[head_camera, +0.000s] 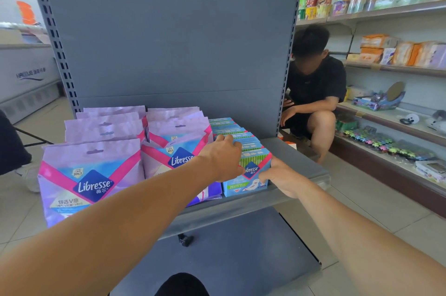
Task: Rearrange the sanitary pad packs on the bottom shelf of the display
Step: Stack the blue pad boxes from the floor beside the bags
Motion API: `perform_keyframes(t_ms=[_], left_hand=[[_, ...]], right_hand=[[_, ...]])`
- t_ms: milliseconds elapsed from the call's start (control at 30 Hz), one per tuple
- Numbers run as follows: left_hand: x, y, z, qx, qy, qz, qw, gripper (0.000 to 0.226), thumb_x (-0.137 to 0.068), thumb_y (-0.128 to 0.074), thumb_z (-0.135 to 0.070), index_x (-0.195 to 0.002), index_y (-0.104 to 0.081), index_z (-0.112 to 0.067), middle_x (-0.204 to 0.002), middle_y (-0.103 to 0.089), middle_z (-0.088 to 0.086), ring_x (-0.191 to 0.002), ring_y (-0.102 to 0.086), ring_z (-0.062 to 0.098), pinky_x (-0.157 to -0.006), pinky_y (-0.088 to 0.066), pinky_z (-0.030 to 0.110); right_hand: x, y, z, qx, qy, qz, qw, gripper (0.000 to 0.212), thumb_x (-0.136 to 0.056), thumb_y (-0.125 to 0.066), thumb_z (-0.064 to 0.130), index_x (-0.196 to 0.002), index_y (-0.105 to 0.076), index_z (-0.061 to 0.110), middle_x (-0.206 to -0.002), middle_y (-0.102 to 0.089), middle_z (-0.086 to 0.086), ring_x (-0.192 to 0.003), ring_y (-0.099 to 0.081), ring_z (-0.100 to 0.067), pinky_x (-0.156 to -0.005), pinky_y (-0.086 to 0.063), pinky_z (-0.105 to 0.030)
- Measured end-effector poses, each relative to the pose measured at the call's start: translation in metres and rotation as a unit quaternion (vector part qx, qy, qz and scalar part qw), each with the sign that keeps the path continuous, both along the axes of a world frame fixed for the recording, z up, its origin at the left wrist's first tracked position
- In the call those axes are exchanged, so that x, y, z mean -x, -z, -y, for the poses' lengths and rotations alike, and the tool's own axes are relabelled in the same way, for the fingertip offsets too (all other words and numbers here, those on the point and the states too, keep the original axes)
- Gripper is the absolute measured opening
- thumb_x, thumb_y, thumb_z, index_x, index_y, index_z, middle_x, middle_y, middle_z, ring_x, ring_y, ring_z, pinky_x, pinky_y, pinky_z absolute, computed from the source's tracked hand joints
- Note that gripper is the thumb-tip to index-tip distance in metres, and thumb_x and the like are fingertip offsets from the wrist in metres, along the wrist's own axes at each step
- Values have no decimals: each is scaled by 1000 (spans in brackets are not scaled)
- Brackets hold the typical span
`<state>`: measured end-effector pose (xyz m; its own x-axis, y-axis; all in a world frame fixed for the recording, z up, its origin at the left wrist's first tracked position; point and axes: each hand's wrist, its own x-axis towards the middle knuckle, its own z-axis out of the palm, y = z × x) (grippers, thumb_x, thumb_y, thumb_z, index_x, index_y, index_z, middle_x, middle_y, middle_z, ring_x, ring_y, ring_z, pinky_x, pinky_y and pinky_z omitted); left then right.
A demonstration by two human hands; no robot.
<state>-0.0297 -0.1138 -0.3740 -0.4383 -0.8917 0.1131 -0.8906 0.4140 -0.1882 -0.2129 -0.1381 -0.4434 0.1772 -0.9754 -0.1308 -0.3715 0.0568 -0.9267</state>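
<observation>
Gripping front blue pack (251, 175) from both sides: your left hand (225, 159) on its left edge, right hand (281, 178) on right. Row of blue packs (229, 130) behind, on grey shelf (296, 160); purple packs (91, 175) left.

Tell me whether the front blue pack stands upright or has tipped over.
Upright. The front blue pack stands on its bottom edge on the shelf, printed face forward, in line with the row behind it.

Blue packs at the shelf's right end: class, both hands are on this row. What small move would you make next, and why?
Probably press the row of blue packs together and square it. The left hand lies on the row's left side, the right hand grips the front pack's right edge, and bare shelf lies to the right.
</observation>
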Motion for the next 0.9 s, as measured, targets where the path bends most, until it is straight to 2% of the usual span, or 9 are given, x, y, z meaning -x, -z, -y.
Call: perform_keyframes(t_ms=[100, 200, 333, 400, 467, 567, 733, 800, 900], left_hand=[[-1, -2, -2, 4, -10, -1, 1000, 64, -90, -48, -58, -131, -45, -9, -128, -45, 14, -119, -43, 30, -99, -42, 42], [-1, -2, -4, 6, -10, 12, 1000, 65, -90, -47, -59, -131, -46, -10, -128, -46, 13, -119, -43, 30, -100, -42, 42], [3, -5, -7, 22, -10, 20, 1000, 68, -89, -48, -61, -132, -46, -8, -132, -46, 14, -122, -42, 31, -102, -39, 43], [7, -8, -11, 39, -5, 24, 999, 69, -88, -48, -62, -132, -46, -9, -133, -46, 12, -124, -42, 31, -101, -39, 43], [12, -9, -18, 55, 8, 20, 998, 68, -88, -47, -61, -133, -46, -10, -133, -46, 11, -124, -41, 30, -99, -39, 44], [26, -6, -30, 57, 37, -13, 998, 66, -91, -45, -57, -137, -42, -10, -140, -42, 11, -130, -36, 30, -100, -39, 43], [74, 2, -60, 31, 109, -52, 992, 54, -92, -46, -49, -128, -46, -9, -133, -46, 11, -126, -37, 29, -101, -40, 41], [98, 3, -75, 21, 137, -53, 989, 53, -93, -44, -48, -128, -46, -9, -132, -47, 11, -124, -39, 28, -100, -41, 40], [123, 11, -90, -12, 155, -69, 985, 52, -94, -44, -45, -132, -45, -11, -134, -45, 10, -126, -38, 28, -98, -40, 42]], right_hand=[[-2, -1, -4, -10, -14, -3, 1000, 55, -58, -60, -1, -111, -60, 16, -111, -71, -6, -108, -65, -20, -85, -54, -34], [-2, -5, -6, -7, -19, -19, 1000, 52, -65, -62, -4, -113, -59, 15, -113, -70, -6, -110, -64, -21, -93, -54, -40], [9, -10, -17, 4, 21, -63, 998, 49, -67, -60, -3, -110, -59, 20, -112, -69, -1, -108, -63, -18, -91, -53, -37], [19, -12, -23, 30, 22, -118, 992, 60, -65, -65, 13, -123, -56, 25, -125, -64, 3, -117, -58, -15, -98, -51, -38], [28, -19, -36, 45, 28, -224, 973, 83, -67, -65, 28, -146, -37, 26, -148, -46, 4, -133, -46, -17, -107, -43, -37], [38, -35, -66, 67, 52, -327, 941, 75, -92, -56, 23, -156, -18, 18, -160, -25, 1, -144, -30, -20, -112, -33, -30], [62, -44, -107, 107, 60, -442, 888, 59, -94, -53, 24, -147, -33, 6, -153, -35, -10, -139, -34, -29, -111, -34, -40], [76, -45, -125, 109, 84, -487, 863, 55, -93, -52, 30, -141, -39, 7, -148, -40, -11, -134, -38, -33, -107, -38, -45], [92, -42, -145, 107, 105, -534, 832, 53, -93, -48, 36, -139, -41, 11, -143, -43, -11, -128, -42, -35, -104, -41, -44]])
